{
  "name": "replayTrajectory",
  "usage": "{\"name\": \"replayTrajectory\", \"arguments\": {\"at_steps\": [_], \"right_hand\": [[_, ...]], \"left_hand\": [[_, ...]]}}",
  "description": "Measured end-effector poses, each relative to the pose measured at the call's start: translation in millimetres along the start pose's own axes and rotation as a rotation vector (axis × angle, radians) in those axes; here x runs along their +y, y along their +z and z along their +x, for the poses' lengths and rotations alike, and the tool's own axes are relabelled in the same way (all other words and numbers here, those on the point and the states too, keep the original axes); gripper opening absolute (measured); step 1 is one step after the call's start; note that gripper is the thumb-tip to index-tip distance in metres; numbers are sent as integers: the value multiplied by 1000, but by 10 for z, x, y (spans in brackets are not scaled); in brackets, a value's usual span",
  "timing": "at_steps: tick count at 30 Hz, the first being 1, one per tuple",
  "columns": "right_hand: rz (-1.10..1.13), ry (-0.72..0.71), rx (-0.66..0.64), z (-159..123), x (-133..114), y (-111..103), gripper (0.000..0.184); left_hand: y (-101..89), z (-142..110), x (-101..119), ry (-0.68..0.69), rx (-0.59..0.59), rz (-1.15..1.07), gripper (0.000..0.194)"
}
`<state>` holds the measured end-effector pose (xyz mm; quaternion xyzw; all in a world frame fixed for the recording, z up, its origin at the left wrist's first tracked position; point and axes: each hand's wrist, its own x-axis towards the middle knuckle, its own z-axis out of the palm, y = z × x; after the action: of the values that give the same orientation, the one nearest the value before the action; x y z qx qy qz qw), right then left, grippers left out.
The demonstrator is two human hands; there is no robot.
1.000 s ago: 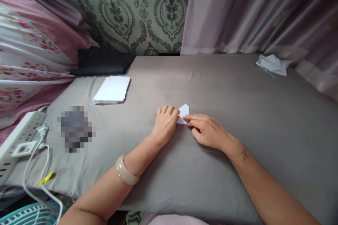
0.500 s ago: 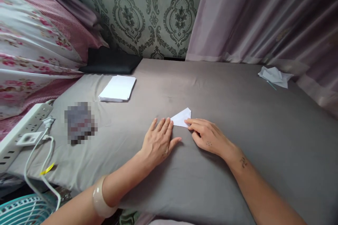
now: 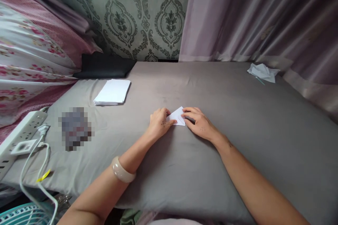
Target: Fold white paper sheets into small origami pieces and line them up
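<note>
A small folded sheet of white paper (image 3: 178, 115) lies on the grey cloth surface (image 3: 169, 179) in front of me, with a crease line showing near its right side. My left hand (image 3: 161, 122) grips its left end, the thumb on top and the fingers curled behind it. At the right edge, my right hand (image 3: 198, 122) has its thumb and fingers bent around the paper, the fingertips touching it. The undersides of the fingers and the paper's far left end are hidden. A pale bangle (image 3: 122, 171) circles my left forearm.
A stack of white paper (image 3: 113, 92) lies at the back left, near a black folded item (image 3: 105, 66). Along the left edge are a power strip (image 3: 22, 135) with white cables and a blurred-out object (image 3: 75, 127). Crumpled white paper (image 3: 263, 72) sits at the back right.
My left hand has gone from lying flat to gripping the paper's left end. My right hand has shifted its hold on the right edge, and the paper's outline is changed. The view has shifted slightly.
</note>
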<state>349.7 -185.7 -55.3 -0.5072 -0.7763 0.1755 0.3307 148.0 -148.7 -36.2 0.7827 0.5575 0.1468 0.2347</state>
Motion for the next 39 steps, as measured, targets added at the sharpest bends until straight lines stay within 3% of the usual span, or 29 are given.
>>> {"name": "replayTrajectory", "arguments": {"at_steps": [8,15,20,23,28,34,39], "right_hand": [[-33,41,-3,7,-33,-30,36],[-108,141,76,1,-43,-39,23],[-177,207,94,36,-47,17,29],[-164,219,106,49,-19,42,36],[-118,219,111,42,22,45,38],[-82,255,27,65,51,-56,32],[-82,203,-95,157,105,-140,33]], "left_hand": [[-56,152,32,-18,-59,-235,4],[-2,389,11,140,-109,-283,9],[-13,352,-118,293,-20,-222,20],[-54,310,-184,313,-38,-223,29],[-70,303,-189,317,-42,-158,27],[-104,293,-188,315,-72,-153,28],[-98,296,-167,286,-76,-130,32]]}}
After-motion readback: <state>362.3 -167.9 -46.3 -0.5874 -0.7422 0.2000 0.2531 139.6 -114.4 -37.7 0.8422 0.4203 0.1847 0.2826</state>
